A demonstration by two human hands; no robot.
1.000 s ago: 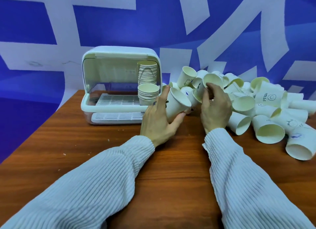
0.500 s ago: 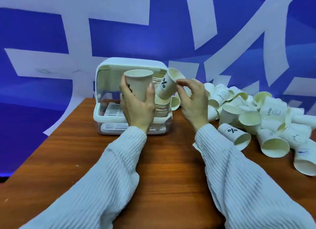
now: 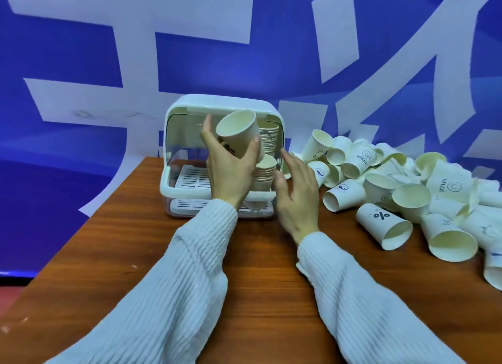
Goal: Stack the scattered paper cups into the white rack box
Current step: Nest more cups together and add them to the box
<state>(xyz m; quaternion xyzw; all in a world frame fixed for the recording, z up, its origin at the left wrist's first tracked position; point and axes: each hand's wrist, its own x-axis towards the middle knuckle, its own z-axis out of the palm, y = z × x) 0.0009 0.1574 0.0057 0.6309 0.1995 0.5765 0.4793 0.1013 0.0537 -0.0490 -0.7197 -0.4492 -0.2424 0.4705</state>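
The white rack box (image 3: 190,108) stands open at the back of the wooden table (image 3: 130,241). Inside it on the right are a tall stack of cups (image 3: 270,140) and a shorter stack of cups (image 3: 264,170). My left hand (image 3: 231,170) holds a white paper cup (image 3: 239,135) tilted, mouth up and toward me, in front of the box opening. My right hand (image 3: 296,195) hovers beside the box's right front corner, fingers spread, holding nothing. A heap of scattered paper cups (image 3: 407,189) lies on the table to the right.
A blue wall with white shapes (image 3: 244,51) rises right behind the table. The table's left edge (image 3: 89,219) runs diagonally; the floor beyond is blue. A cup marked with a percent sign (image 3: 383,227) lies nearest my right hand.
My right hand no longer holds its cup and has dropped away from the box, open. My left hand has tilted its cup and moved it toward the box opening.
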